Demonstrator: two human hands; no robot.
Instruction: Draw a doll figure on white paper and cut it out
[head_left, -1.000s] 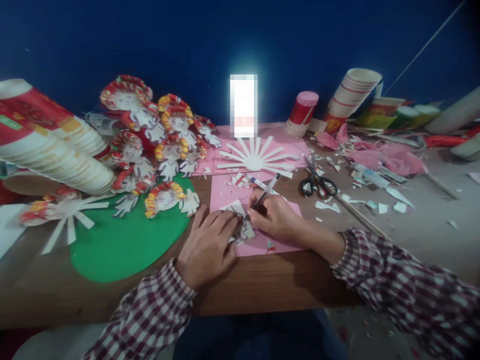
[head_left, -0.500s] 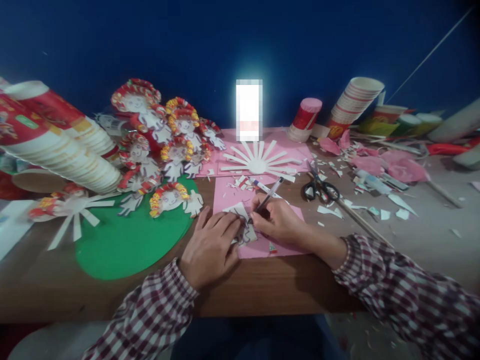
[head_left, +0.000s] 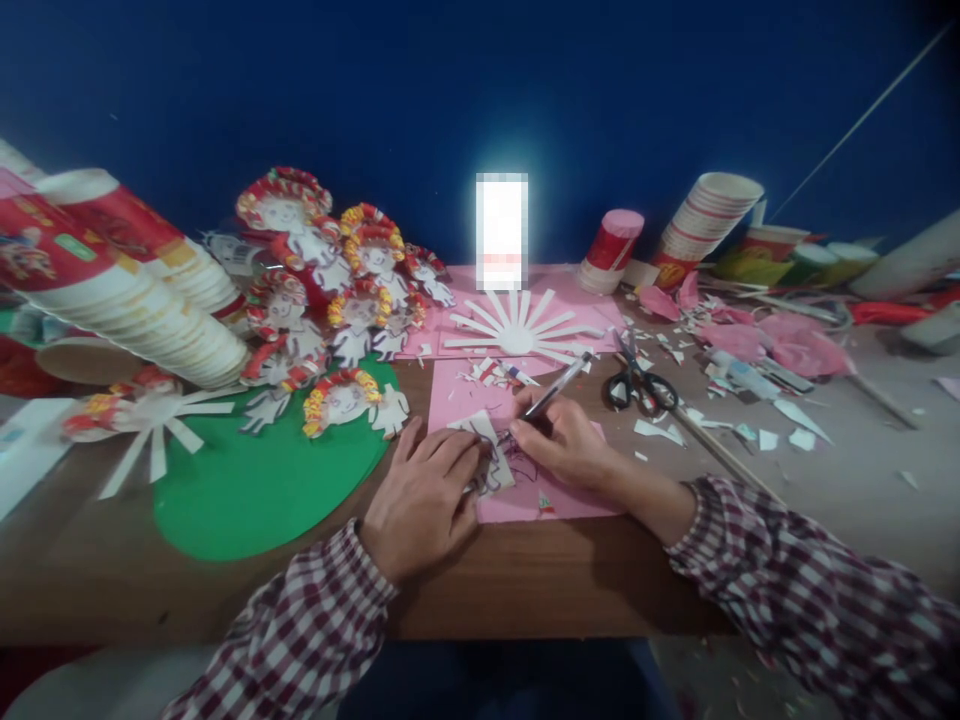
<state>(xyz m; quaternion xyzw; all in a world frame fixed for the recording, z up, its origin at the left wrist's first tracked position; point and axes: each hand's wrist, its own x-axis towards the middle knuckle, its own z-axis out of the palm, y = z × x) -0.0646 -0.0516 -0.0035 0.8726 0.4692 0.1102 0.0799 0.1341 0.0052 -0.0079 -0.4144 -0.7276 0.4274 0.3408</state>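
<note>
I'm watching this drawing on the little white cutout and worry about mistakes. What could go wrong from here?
The white cutout is small and only pinned by the left hand, so it might slip under the pen in the right hand. Lines could also run onto the pink sheet beneath.

Phone screen (head_left: 502, 232) — blurred out.

head view, forward-down (close) over table (head_left: 525, 590)

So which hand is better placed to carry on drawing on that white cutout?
The right hand: it already grips the pen, tip at the white cutout. The left hand lies flat, pinning it down.
</note>
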